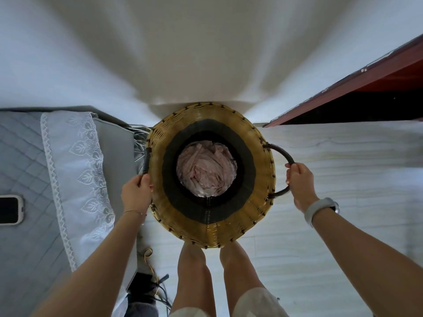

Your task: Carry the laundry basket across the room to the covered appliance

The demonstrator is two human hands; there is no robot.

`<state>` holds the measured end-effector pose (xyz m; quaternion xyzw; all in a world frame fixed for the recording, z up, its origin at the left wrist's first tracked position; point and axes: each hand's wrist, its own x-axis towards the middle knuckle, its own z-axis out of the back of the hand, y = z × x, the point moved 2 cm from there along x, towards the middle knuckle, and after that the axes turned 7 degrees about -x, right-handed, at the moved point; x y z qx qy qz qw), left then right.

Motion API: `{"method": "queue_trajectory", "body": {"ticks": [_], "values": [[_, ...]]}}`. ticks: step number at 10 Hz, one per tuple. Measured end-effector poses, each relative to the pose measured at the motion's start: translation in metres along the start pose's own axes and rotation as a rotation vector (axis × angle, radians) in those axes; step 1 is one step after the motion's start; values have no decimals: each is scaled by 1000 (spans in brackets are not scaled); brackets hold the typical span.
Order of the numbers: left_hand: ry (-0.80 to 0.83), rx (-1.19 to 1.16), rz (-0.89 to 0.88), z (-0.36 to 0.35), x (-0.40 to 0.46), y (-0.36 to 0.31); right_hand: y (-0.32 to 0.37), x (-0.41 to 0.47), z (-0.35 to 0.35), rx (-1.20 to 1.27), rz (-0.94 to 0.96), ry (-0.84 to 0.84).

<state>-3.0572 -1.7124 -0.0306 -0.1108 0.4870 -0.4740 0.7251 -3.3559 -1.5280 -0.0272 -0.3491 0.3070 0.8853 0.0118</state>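
Note:
A round woven laundry basket (258,202), tan with a dark band inside, sits directly below me, in front of my legs. Crumpled pale pink laundry (206,171) lies at its bottom. My left hand (136,193) is closed around the dark left handle (146,161). My right hand (300,185), with a white wristband, grips the dark looped right handle (282,154). The covered appliance (27,156) stands at the left, under a grey quilted cover with a white lace cloth (73,170) over it. The basket's left rim is close beside the appliance.
A phone (10,209) lies on the appliance cover at the far left. Cables (151,284) trail on the floor between appliance and my legs. A white wall (206,53) stands ahead. A red-brown door (370,88) angles in at the upper right. Pale floor (343,168) extends to the right.

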Motion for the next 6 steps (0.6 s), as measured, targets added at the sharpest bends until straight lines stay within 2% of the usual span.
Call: {"method": "queue_trajectory", "body": {"ticks": [1,3,4,5,6], "values": [[-3,-1,10,-4,-11,4,6,-3,-4,-6,-3,-43],[-105,15,-10,11,-5,5,4,-19,-17,-93,-1,-1],[-86,64,-49,15,-5,0,-1,-27,-23,-125,-12,24],[-30,204,-131,23,-6,-19,7,-38,-25,-321,67,61],[47,276,-136,31,-22,-46,24,-50,-20,-390,118,68]]}}
